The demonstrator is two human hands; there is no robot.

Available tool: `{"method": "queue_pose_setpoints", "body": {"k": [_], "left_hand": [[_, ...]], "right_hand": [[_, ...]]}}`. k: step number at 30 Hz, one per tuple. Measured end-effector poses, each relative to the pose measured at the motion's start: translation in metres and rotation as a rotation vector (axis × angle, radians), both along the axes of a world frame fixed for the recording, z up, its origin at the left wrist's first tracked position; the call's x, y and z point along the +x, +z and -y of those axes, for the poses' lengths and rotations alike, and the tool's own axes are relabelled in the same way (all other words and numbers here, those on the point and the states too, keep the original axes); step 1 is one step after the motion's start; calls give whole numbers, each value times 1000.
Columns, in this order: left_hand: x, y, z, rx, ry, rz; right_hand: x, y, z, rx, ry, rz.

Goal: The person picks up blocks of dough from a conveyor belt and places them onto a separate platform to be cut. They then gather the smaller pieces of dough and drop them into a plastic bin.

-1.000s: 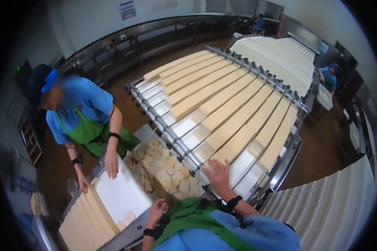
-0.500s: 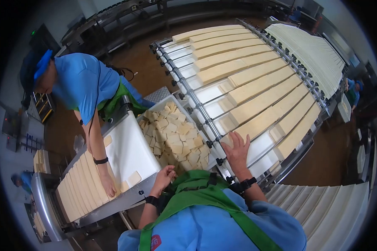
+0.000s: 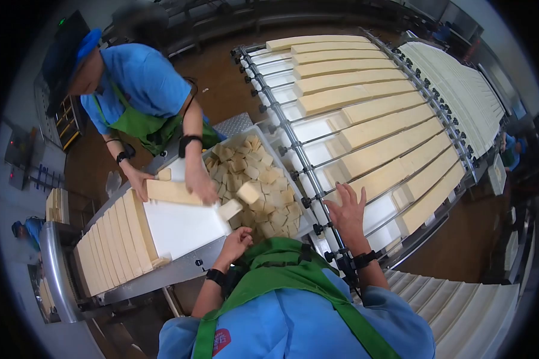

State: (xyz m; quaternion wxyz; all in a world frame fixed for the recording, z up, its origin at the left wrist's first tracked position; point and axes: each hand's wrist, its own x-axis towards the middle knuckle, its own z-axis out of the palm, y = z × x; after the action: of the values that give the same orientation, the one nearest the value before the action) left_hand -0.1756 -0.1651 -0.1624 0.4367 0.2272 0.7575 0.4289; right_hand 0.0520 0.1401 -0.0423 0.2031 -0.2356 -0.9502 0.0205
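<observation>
My left hand [image 3: 238,242] is closed in a loose curl at the near corner of the bin [image 3: 308,224], with nothing showing in its fingers. Heaped in this bin are pale, thin square pieces [image 3: 269,206]. Fingers apart, my right hand [image 3: 348,216] hovers over the near side of the large conveyor, beside its metal rail [image 3: 293,143]. Long cream-coloured slabs [image 3: 374,140] lie in rows between thin rods on that conveyor, the nearest ones just beyond my right fingertips. Two blurred pale pieces [image 3: 249,192] are in the air at the bin's left side.
At left a co-worker in a green apron [image 3: 139,116] has both hands on a slab [image 3: 172,192] above a smaller white belt [image 3: 176,233]. More slabs [image 3: 114,242] lie side by side there. A ridged white surface [image 3: 455,308] lies at lower right.
The co-worker's hands have moved up and away from me along the belt with a slab, and loose pieces now fly toward the bin. The view has shifted slightly; my hands keep nearly the same pose.
</observation>
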Motion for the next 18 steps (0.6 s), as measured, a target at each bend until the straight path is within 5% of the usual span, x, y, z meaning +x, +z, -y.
{"method": "queue_pose_setpoints", "body": {"k": [14, 18], "left_hand": [[5, 20, -3, -58, -37, -116], [1, 19, 3, 34, -21, 150]], "right_hand": [[0, -1, -7, -98, 6, 57], [0, -3, -8, -158, 17, 31]]}}
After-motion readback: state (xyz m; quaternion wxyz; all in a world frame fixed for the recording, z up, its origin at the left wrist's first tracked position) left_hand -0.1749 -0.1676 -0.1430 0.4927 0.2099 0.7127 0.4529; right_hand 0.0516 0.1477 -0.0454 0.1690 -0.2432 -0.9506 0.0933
